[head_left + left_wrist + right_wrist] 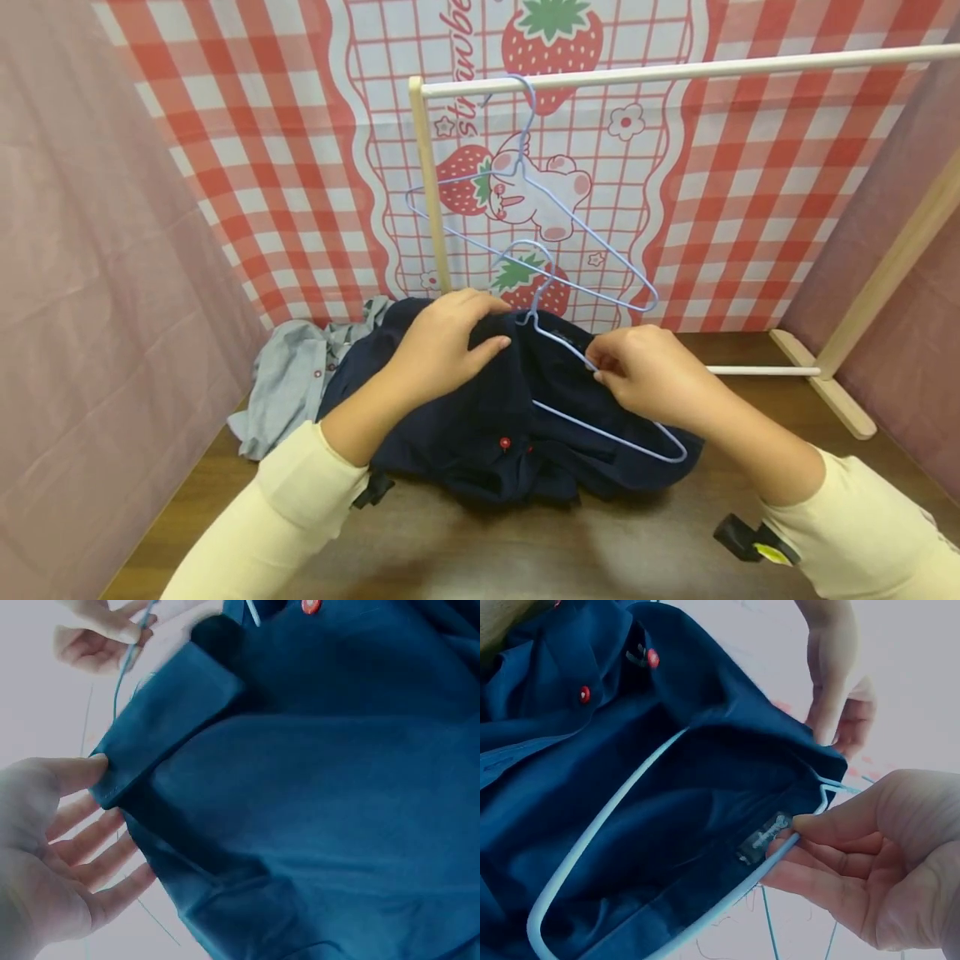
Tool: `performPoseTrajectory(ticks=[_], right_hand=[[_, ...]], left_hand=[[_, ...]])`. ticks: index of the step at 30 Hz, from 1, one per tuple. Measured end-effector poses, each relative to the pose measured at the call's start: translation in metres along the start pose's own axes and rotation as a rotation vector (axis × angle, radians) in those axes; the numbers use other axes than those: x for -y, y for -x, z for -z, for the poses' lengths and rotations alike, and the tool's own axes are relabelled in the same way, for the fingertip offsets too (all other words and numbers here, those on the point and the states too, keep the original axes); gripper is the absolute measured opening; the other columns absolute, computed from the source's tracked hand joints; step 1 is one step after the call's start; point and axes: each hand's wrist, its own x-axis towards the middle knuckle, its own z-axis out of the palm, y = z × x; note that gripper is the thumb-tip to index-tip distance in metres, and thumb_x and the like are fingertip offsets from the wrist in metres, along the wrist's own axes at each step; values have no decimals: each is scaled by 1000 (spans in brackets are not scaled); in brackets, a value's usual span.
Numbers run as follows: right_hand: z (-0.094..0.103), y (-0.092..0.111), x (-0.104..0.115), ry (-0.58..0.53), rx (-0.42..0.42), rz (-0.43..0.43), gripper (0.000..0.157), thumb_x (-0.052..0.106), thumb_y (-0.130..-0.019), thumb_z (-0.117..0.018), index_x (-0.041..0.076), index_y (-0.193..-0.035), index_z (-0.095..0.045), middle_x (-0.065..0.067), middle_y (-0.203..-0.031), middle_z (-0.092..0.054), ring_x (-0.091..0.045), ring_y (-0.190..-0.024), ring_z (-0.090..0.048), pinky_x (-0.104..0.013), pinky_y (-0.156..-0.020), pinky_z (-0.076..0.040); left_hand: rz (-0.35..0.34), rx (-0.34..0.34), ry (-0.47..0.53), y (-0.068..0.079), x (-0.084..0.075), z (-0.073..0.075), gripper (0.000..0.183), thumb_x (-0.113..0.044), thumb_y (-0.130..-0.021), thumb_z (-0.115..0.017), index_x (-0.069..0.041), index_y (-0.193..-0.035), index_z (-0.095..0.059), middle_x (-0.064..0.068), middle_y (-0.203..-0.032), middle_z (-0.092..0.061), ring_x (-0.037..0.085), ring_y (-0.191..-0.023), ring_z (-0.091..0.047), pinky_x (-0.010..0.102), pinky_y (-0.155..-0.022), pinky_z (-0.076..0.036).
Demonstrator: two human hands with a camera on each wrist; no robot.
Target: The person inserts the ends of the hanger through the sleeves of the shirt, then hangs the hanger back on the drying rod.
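A navy shirt (480, 392) with red buttons lies bunched on the table. One arm of a light blue hanger (607, 435) sits inside its neck opening, and the hook rises above the collar. My left hand (444, 340) is at the shirt's collar (169, 720), thumb on the near face and fingers behind the edge. My right hand (651, 367) pinches the hanger's shoulder wire between thumb and fingertips, beside the neck label (763, 838). The hanger's other arm is hidden by the cloth.
Another light blue hanger (592, 236) hangs on the white rail (675, 73) of a wooden rack, just behind the shirt. A grey shirt (288, 379) lies at the left. The rack's right foot (832, 396) stands on the table, before a checked strawberry cloth (757, 192).
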Motion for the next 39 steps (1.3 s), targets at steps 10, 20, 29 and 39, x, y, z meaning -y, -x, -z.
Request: performPoseTrajectory(ticks=[10,20,29,39], right_hand=[[6,2,5,64,-36,34,10,-2,-78,-74,4,-85,-72,0,-73,-66,-18,-67,-60,-44,-66,-55],[4,0,9,63,-38,46,9,-2,-77,-75,4,-84,-73,-2,-74,-67,-17,-66,-60,-42,-65,-55],[2,0,-1,2,-45,96,12,1,-77,-79,7,-84,-73,4,-74,-67,-10,-66,-60,-34,-61,-53],[9,15,-34,-161,-79,-55,13,2,-82,-77,10,-92,-75,5,-82,-70,-9,-71,-62,-28,-64,-55]], left_hand=[[25,146,-44,-10,6,5,22,-17,-89,-73,-11,-110,-73,2,-103,-71,18,-96,-66,37,-82,-53],[-27,196,-87,-10,3,5,19,-12,-90,-71,-15,-109,-72,0,-101,-70,19,-94,-66,42,-75,-55],[-18,189,-95,-2,4,5,19,-10,-90,-70,-14,-108,-71,0,-100,-68,20,-88,-67,39,-70,-55],[-4,171,-91,7,12,4,20,-10,-90,-70,-13,-110,-70,1,-104,-69,21,-91,-67,41,-76,-55]])
